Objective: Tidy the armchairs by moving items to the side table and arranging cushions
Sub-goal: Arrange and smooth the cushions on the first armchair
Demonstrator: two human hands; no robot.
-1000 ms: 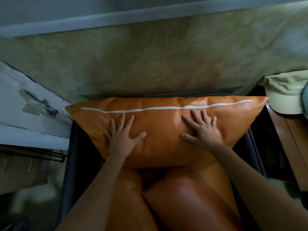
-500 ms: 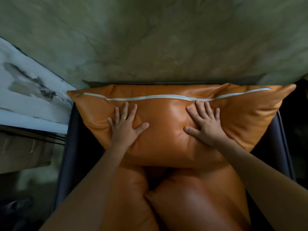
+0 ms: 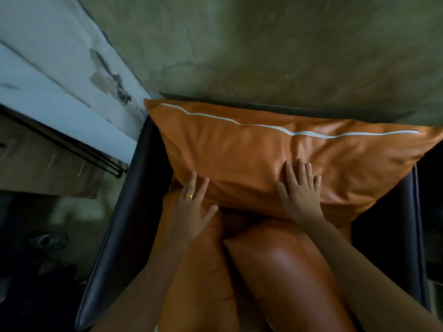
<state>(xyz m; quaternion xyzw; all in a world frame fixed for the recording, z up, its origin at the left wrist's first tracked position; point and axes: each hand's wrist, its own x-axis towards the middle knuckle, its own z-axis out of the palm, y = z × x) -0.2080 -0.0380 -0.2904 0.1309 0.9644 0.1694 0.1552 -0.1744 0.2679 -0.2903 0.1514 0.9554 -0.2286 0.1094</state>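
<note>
Big orange cushion (image 3: pixel 275 159): stands against the far back of the armchair (image 3: pixel 115 248), white zip line along its top edge, right corner running past the chair's right arm.

Your left hand (image 3: pixel 191 209): fingers straight and spread, holding nothing. Fingertips lie on the cushion's near left edge. A gold ring (image 3: pixel 189 196) is on one finger.

Your right hand (image 3: pixel 299 190): flat and wide, fingers spread, pressed on the cushion's near middle. Holding nothing.

Two more orange cushions lie on the seat nearer you: left seat cushion (image 3: pixel 199 271) under your left forearm, right seat cushion (image 3: pixel 287 271) glossy, beside your right forearm. Their far ends tuck under the big cushion's near edge.

Surroundings: green mottled wall (image 3: pixel 263 44) behind the chair; white peeling wall (image 3: pixel 60 68) far left; brown board (image 3: pixel 36 164) with a black wire frame (image 3: pixel 96 159) left of the chair arm. Floor at left is dark, blurred; items there cannot be told.
</note>
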